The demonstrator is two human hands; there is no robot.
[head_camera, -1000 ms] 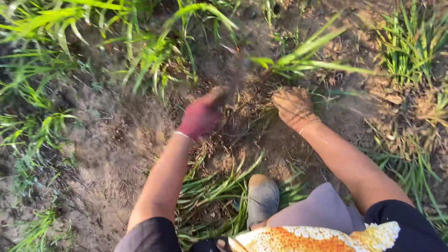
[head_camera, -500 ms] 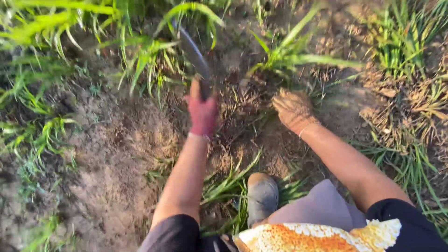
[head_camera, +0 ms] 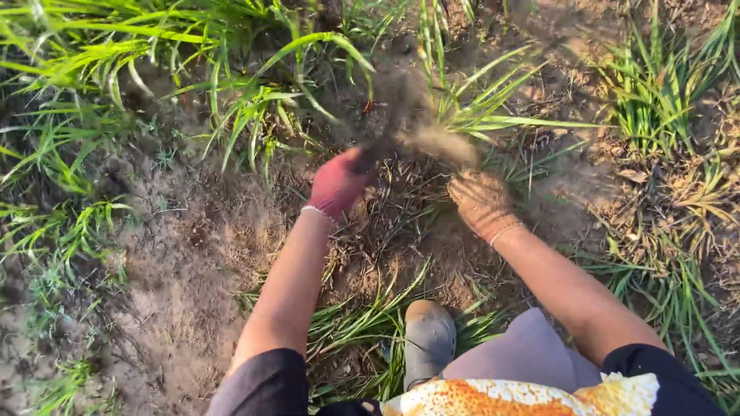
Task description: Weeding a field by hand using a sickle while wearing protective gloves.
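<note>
To your left, the bare soil (head_camera: 185,262) gives open room where a hand can pass freely. In front, the tall grass clumps (head_camera: 254,100) stand close together and block the way. Between your left hand (head_camera: 337,185) and your right hand (head_camera: 482,204) lies a tangle of dry roots (head_camera: 405,192), with only a narrow gap. Near your body, your shoe (head_camera: 429,339) and cut grass (head_camera: 358,323) take the ground.
</note>
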